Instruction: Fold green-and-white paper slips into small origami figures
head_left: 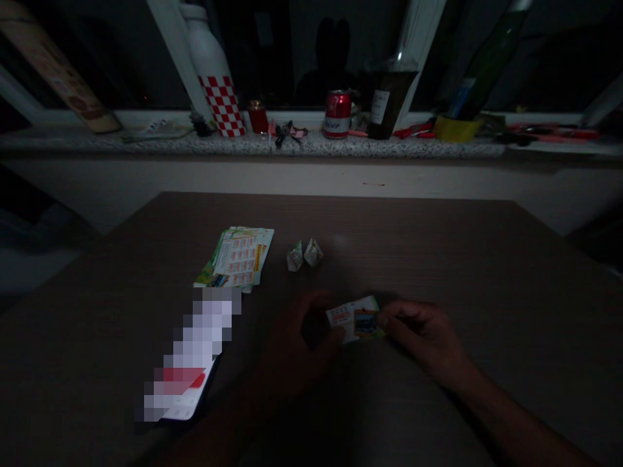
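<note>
Dimly lit table, paper in fingers, speckled sill, dark window

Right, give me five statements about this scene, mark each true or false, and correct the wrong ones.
1. The right hand holds the right end of a small printed paper. True.
2. The left hand rests on the phone. False: its thumb is at the small printed paper; the phone lies further left.
3. Two folded paper pieces sit on the table. True.
4. The stack of printed papers lies right of the folded paper pieces. False: it lies left of them.
5. A red can stands on the windowsill. True.
</note>
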A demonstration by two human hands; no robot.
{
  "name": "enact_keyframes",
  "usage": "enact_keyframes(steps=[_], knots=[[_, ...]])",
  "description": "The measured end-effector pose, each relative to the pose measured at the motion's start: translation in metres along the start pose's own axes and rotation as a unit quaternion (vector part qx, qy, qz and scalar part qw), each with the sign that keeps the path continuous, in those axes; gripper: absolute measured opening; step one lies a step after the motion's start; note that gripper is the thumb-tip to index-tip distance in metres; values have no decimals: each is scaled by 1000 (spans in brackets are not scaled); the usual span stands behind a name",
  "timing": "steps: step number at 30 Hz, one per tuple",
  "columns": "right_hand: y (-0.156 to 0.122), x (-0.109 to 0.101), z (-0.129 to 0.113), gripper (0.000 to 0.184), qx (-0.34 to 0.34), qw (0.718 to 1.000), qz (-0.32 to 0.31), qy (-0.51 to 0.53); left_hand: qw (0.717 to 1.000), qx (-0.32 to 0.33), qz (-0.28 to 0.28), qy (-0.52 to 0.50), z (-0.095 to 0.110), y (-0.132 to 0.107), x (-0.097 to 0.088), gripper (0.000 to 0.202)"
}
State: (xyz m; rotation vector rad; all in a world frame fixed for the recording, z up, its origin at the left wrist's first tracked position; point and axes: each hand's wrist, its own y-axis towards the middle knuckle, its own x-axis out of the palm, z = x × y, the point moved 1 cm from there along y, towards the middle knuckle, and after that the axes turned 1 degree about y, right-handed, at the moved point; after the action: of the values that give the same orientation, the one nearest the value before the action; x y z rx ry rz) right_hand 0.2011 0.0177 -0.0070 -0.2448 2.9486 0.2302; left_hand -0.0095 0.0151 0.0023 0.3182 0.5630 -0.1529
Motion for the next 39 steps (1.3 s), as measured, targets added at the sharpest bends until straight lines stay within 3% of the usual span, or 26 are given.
enact_keyframes(steps=[3, 7, 11, 15, 18, 26, 39], knots=[[0, 0, 2, 25, 16, 999, -3, 33, 991, 93, -10, 97, 4, -3, 0, 58], [1, 1, 1, 27, 56, 997, -11, 61, 979, 122, -56, 150, 7, -6, 2, 54], [1, 2, -1, 27, 56, 993, -37, 93, 988, 53, -69, 126, 5, -8, 2, 51], [1, 3, -2, 24, 43, 989, -89, 113, 992, -56, -108, 42, 4, -5, 2, 52], [0, 6, -2, 21, 61, 987, -96, 117, 988, -97, -121, -19, 6, -4, 2, 50], [0, 7, 0, 19, 54, 988, -96, 105, 978, -106, -132, -121, 7, -4, 5, 45], [1, 7, -1, 20, 48, 990, -106, 74, 973, -106, -142, -145, 8, -6, 6, 44]])
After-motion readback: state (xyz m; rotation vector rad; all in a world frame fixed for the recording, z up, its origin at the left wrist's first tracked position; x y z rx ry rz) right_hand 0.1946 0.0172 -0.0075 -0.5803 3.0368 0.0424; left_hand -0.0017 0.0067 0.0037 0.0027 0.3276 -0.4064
